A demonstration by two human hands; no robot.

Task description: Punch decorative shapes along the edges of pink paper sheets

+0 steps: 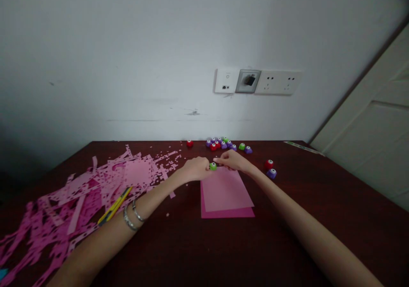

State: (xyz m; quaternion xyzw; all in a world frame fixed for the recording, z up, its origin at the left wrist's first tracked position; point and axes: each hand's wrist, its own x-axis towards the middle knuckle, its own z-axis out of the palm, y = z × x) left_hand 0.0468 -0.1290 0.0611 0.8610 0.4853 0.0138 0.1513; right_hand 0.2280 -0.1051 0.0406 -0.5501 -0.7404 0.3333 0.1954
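Note:
My left hand (196,168) is closed around a small green craft punch (213,166) with a white and black top. The punch sits at the far left corner of a light pink paper sheet (225,191). Under that sheet lies a darker pink sheet (228,213), showing along the near and left edges. At the far edge of the paper, my right hand (234,160) has its fingers curled on the sheet, its thumb pointing toward the punch. The fingertips are partly hidden.
Cut pink paper scraps (96,193) cover the table's left side, with a yellow utility knife (115,206) on them. Several red, purple and green punches (220,143) stand near the wall. A red punch (269,164) and a purple one (272,173) are right of the paper.

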